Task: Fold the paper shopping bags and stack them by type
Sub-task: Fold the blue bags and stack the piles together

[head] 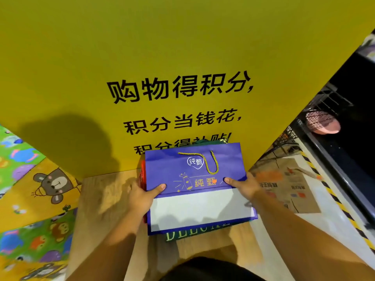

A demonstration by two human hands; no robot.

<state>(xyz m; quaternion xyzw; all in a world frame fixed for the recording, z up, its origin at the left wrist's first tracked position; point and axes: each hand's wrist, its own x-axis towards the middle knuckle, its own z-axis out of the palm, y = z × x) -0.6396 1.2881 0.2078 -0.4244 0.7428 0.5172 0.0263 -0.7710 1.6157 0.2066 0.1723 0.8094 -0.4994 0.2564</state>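
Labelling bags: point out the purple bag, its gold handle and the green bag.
purple bag (194,175), head view, printed front.
gold handle (212,173), head view, loop's bottom.
green bag (182,236), head view, lettered edge.

The blue bag (192,163) hides most of the green bag (194,234) and red bag (142,175).

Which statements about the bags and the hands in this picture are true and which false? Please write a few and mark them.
1. Both the left hand and the right hand hold the purple bag. True.
2. A gold rope handle lies on the purple bag. True.
3. Nothing lies under the purple bag. False: a green bag shows beneath it.
4. The wall behind is red. False: the wall is yellow.
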